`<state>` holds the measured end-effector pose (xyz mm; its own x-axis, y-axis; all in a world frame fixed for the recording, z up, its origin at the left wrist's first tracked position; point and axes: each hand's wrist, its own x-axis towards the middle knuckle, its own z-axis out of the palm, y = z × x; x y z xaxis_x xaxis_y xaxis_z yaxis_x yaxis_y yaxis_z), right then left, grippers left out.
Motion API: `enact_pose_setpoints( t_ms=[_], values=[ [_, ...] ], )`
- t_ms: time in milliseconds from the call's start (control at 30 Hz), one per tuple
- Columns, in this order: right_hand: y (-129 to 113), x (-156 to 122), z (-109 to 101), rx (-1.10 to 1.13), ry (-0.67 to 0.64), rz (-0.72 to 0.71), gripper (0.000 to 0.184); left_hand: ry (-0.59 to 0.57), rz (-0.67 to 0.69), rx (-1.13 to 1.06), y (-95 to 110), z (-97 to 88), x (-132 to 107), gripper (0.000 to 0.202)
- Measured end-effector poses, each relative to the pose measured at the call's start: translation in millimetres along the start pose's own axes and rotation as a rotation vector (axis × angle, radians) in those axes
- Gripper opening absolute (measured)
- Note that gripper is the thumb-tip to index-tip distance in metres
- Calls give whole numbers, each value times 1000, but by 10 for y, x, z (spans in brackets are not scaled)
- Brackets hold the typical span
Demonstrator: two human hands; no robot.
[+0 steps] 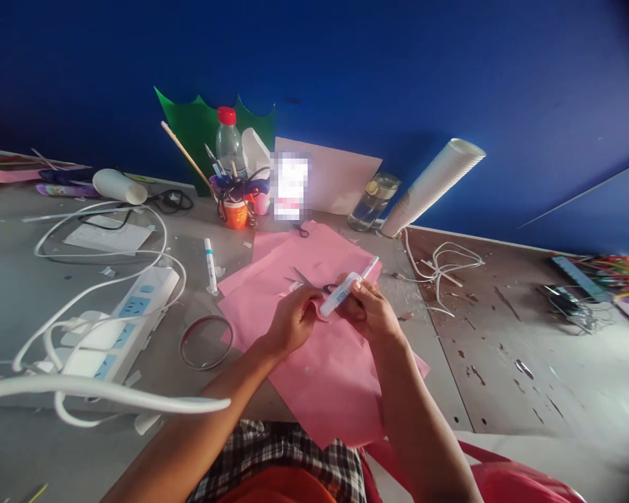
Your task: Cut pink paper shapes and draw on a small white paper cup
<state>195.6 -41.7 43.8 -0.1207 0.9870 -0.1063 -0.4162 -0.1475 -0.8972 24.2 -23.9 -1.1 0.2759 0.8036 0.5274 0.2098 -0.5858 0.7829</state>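
My right hand (370, 311) is closed around a slim white tube with a blue-marked label (340, 298), which slants down to the left. My left hand (295, 318) pinches a small curled piece of pink paper (322, 312) close to the tube's lower end; whether the two touch I cannot tell. Beneath both hands lie large overlapping pink sheets (325, 391). Behind my fingers, scissors (307, 278) rest on the sheets, partly hidden. A white marker-like tube (210, 265) lies left of the paper, and a roll of tape (182, 346) lies nearer to me.
At the left are a white power strip (160, 286) and looping white cables. Along the blue wall stand an orange cup (235, 215) with tools, a red-capped bottle (228, 143), a glass jar (370, 209) and a tall leaning stack of paper cups (432, 185). A white cable (440, 269) lies right.
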Motion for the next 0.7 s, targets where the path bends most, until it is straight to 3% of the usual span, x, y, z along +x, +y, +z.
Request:
enact_pose_setpoints(
  t_ms=[233, 533, 700],
  values=[
    [-17, 22, 28, 69, 28, 36, 41, -32, 133, 6, -12, 10, -9, 17],
    [-6, 69, 4, 110, 15, 114, 43, -86, 296, 178, -28, -22, 12, 19],
    [28, 66, 38, 104, 99, 49, 41, -97, 215, 257, -54, -5, -9, 20]
  ],
)
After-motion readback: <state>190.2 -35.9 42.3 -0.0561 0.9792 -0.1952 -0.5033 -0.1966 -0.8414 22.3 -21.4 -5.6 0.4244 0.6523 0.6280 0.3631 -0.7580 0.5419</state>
